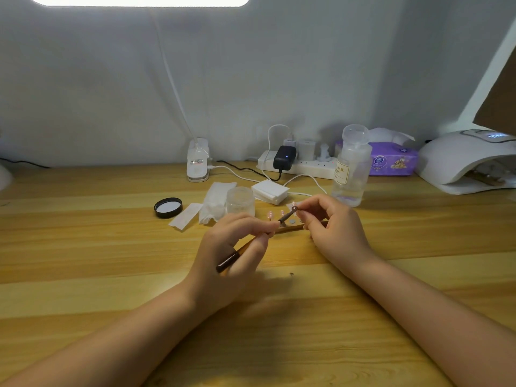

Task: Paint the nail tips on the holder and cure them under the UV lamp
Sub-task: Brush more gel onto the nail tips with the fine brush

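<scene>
Nail tips (270, 214), small and pink, stand on a wooden holder (290, 228) that lies on the worktop (111, 275) just in front of a clear jar (240, 201). Over the holder, the left hand (231, 255) grips a brush (245, 248) with a dark end, its fingers curled round the handle and the bristle end pointing up to the right. The right hand (332, 227) pinches one nail tip on its small stand (293, 208) between thumb and fingers, raised just above the holder, and the brush end meets it there. Left of the jar lie crumpled white wipes (215, 202), a flat white strip (186, 215) and a black lid (168, 208). Just behind the jar sits a stack of white pads (270, 191), and farther back a white power strip (298, 165) with a black adapter (284, 157) plugged in. A clear bottle (350, 170) with a label stands to the right of the jar, with a purple tissue pack (392, 162) behind it. The white UV lamp (463, 160) sits far right of the jar, at the worktop's back edge. A white clip lamp base (197, 163) stands behind the jar to the left.
</scene>
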{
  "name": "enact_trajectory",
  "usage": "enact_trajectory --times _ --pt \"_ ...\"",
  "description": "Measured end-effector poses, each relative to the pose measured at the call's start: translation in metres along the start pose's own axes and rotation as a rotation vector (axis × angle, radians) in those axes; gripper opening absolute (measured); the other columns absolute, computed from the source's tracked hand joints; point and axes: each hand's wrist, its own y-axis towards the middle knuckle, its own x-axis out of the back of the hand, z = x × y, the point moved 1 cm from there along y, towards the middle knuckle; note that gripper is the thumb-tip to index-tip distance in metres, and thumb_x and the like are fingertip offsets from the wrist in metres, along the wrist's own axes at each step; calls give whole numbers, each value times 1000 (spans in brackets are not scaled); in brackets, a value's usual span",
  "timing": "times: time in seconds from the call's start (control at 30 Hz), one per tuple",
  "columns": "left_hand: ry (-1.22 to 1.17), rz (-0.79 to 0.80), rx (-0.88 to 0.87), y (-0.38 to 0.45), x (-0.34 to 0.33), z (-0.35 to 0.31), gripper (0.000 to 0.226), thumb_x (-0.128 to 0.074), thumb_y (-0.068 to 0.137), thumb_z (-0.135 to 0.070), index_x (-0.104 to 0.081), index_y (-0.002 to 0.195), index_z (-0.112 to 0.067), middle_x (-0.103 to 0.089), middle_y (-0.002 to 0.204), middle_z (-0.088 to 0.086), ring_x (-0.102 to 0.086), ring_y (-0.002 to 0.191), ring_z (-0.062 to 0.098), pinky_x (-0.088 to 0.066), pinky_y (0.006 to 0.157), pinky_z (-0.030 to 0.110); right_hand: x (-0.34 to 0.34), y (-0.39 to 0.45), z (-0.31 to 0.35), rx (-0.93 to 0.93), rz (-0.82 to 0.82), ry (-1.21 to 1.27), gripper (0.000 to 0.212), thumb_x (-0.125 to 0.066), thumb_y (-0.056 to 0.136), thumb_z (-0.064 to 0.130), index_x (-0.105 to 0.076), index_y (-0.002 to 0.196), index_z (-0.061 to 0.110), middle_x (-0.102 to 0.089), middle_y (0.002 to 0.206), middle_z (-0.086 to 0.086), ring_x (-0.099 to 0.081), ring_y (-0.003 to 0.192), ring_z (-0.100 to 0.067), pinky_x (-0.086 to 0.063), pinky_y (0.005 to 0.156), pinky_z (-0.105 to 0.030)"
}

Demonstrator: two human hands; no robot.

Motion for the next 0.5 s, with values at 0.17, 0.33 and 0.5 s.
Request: enact_trajectory --times 0.17,0.33,0.5 --pt "-6 -46 -2 1 0 -2 26 -49 90 -23 -68 104 -12 -72 92 -2 -67 91 11 -53 79 25 0 0 1 7 3 21 8 -63 90 12 -68 94 16 -64 76 8 -59 72 -9 -53 66 -37" --pt "-5 -28 3 2 -2 0 29 -52 93 -24 -67 113 -10 -72 102 1 -67 99 15 -54 83 32 0 0 1 3 15 33 7 -63 90 12 -68 94 13 -65 75 5 -59 72 -12 -52 67 -41" --pt "-14 -30 -12 1 0 -1 27 -51 90 -23 -71 106 -12 -74 96 -2 -68 95 14 -54 82 39 1 0 -1 -4 14 20 8 -61 91 11 -67 95 16 -64 75 5 -59 67 -11 -54 65 -38"
